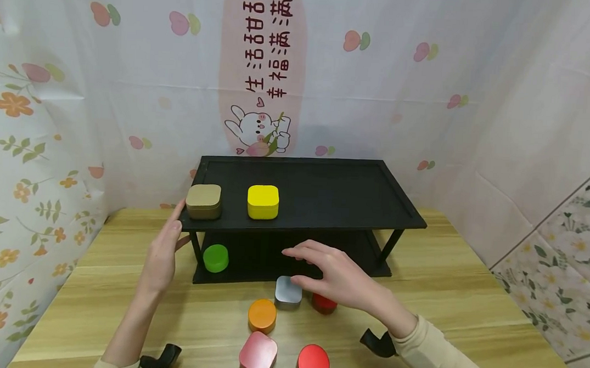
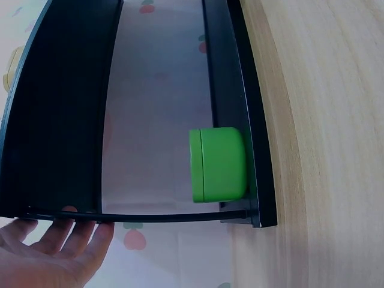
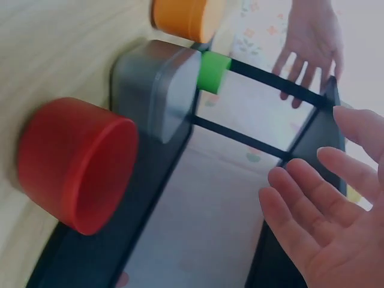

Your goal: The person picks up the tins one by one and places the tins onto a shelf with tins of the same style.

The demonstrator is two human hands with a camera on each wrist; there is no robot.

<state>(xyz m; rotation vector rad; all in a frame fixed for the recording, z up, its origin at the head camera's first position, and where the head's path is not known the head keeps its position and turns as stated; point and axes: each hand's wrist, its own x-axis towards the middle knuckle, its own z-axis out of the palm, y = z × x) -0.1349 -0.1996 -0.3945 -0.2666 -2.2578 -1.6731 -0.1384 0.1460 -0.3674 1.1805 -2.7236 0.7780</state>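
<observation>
My left hand (image 1: 176, 229) is open, its straight fingers (image 2: 67, 235) touching the left end of the black two-tier shelf's (image 1: 324, 199) top board, beside a tan square tin (image 1: 203, 201). A yellow square tin (image 1: 263, 201) sits to the right of the tan one. A green round tin (image 1: 215, 258) (image 2: 219, 164) stands on the lower board at its left end. My right hand (image 1: 305, 268) is open with fingers (image 3: 318, 204) spread, hovering just over a silver square tin (image 1: 287, 293) (image 3: 156, 90) and a red round tin (image 1: 324, 304) (image 3: 78, 165), holding nothing.
On the wooden table (image 1: 467, 312) in front of the shelf lie an orange round tin (image 1: 262, 315), a pink square tin (image 1: 258, 355) and a second red round tin (image 1: 313, 363). Patterned cloth walls close in the back and both sides.
</observation>
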